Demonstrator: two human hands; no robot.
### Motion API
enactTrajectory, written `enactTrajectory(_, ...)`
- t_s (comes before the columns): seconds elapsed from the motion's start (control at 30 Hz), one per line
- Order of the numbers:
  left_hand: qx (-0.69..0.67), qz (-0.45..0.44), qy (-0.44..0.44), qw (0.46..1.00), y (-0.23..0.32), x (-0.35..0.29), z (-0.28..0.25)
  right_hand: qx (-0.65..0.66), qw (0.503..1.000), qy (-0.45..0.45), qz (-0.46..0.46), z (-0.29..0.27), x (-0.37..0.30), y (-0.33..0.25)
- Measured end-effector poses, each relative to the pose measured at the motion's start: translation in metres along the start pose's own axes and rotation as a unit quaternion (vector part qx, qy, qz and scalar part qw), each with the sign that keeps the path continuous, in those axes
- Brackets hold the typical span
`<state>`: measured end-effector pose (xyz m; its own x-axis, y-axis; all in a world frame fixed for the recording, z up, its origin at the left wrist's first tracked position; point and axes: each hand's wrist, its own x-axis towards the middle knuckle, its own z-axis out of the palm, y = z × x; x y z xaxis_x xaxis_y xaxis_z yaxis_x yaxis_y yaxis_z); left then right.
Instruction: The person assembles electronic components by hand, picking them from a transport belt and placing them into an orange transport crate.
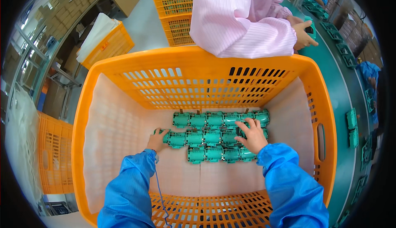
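Inside the slotted basket [78, 145], the left hand [156, 140] touches boxy green casings [212, 137].

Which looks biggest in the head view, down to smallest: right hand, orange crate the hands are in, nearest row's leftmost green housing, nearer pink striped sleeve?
1. Orange crate
2. Nearer pink striped sleeve
3. Right hand
4. Leftmost green housing

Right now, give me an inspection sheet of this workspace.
Surface: pale liner in an orange crate.
Parts: green housings in three rows on the liner.
Clutter: white sheets outside the crate, upper left.
Fingers: left fingers at the middle row's left end, grip unclear; right fingers spread over the rows' right, contact unclear.
Cables: blue cord hanging from the left wrist.
Surroundings: co-worker's pink sleeve at the far rim; green work surface at right.
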<state>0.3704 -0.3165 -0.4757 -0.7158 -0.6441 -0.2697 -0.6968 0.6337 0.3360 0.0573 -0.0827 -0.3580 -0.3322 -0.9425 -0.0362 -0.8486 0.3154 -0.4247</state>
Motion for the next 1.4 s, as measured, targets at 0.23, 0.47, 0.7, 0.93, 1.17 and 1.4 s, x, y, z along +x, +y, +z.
enactTrajectory(0.23,0.151,-0.033,-0.082,0.985,0.050,0.003,-0.067,0.010,1.000,-0.020,-0.009,0.027,0.002,-0.025)
enactTrajectory(0.47,-0.474,-0.049,-0.216,0.852,0.164,-0.004,-0.098,0.033,0.998,0.000,-0.046,0.061,0.020,-0.102)
enactTrajectory(0.7,-0.640,-0.067,-0.156,0.750,0.130,-0.014,-0.076,0.133,0.989,0.056,-0.040,0.066,0.032,-0.117)
enactTrajectory(0.93,-0.581,-0.102,0.028,0.807,0.072,0.046,-0.062,-0.030,0.991,0.001,-0.127,0.027,0.014,-0.129)
enactTrajectory(1.17,-0.175,-0.115,0.217,0.953,-0.029,0.080,0.001,-0.042,0.952,-0.118,-0.280,-0.052,-0.060,-0.140)
enactTrajectory(1.4,-0.358,-0.117,0.251,0.892,-0.079,0.084,0.027,-0.133,0.931,-0.131,-0.313,-0.147,-0.124,-0.130)
